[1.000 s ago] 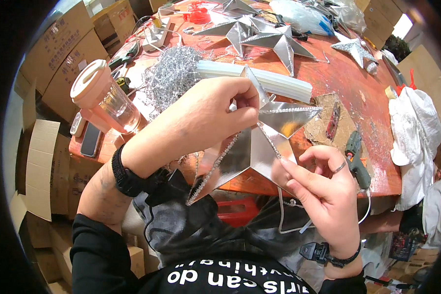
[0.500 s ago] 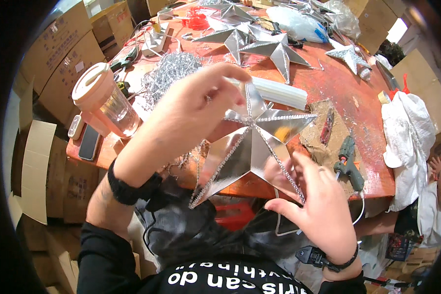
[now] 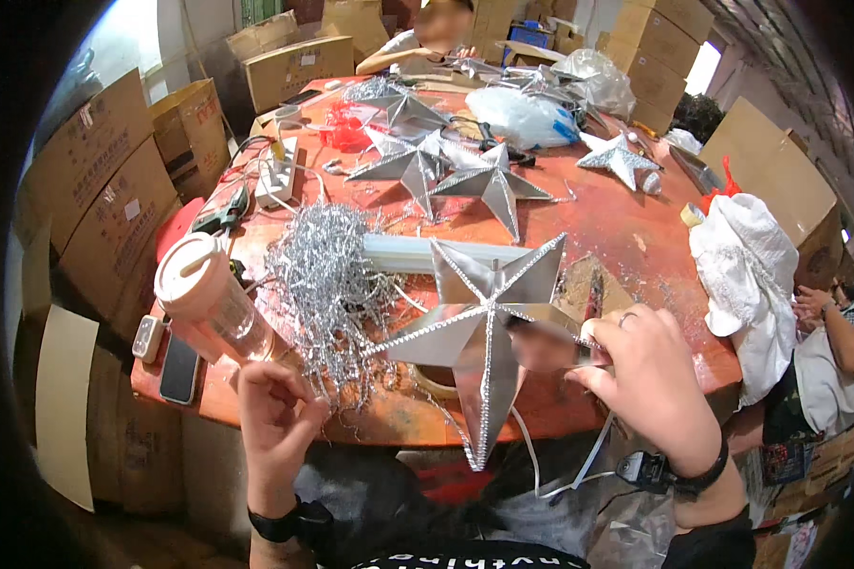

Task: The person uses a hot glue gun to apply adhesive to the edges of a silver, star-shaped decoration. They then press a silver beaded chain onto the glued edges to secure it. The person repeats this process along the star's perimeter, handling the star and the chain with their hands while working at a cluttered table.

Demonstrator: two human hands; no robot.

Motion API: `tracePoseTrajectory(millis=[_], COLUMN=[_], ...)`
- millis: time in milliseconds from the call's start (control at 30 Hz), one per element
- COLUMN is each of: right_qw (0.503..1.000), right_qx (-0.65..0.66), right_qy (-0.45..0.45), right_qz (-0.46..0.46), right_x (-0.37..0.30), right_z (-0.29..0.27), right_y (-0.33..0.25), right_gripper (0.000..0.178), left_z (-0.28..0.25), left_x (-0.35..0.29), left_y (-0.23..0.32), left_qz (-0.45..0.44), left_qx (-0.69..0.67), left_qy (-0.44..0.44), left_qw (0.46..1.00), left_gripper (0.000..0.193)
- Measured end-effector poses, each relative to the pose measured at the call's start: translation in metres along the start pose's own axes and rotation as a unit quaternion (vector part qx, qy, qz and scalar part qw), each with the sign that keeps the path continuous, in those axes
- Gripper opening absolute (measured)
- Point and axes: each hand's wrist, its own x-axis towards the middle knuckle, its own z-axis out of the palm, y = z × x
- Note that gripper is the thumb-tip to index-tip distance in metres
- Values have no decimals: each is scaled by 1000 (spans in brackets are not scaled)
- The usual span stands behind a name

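A shiny silver five-pointed star (image 3: 470, 365), edged with silver tinsel along its ridges, hangs tilted over the table's near edge. My right hand (image 3: 650, 370) pinches one of its points between thumb and fingers. To the left, apart from the star, my left hand (image 3: 280, 417) is raised with curled fingers, thumb near the index finger. Whether a thin strand lies in them I cannot make out. Just beyond that hand, a tangled heap of silver tinsel (image 3: 318, 275) spreads on the table. White sticks (image 3: 399, 251) lie behind the star, partly covered by it.
A lidded cup (image 3: 213, 294) and a phone (image 3: 179, 368) stand at the left edge. Farther back are other silver stars (image 3: 493, 185), a power strip (image 3: 277, 175) and a plastic bag (image 3: 517, 119). White cloth (image 3: 745, 275) hangs at the right. Another person sits at the far end.
My left hand has come away from the star's top and dropped to the lower left. The star has turned in my right hand. The view has tilted up, showing more of the far table.
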Motion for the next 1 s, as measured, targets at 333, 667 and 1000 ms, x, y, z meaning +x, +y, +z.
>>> tracePoseTrajectory(millis=[333, 667, 1000], right_qw=[972, 874, 912], right_qx=[-76, 354, 393], right_qy=[214, 73, -117], right_qz=[54, 325, 21], right_x=[61, 194, 48], right_z=[-14, 121, -33], right_y=[67, 204, 107], right_gripper=[23, 38, 35], left_z=[-21, -16, -31], left_x=[3, 13, 8], left_y=[-41, -40, -34], left_qz=[89, 51, -37], left_qx=[175, 166, 135], left_qy=[-22, -47, -80], left_qw=[980, 984, 987], left_gripper=[10, 10, 19])
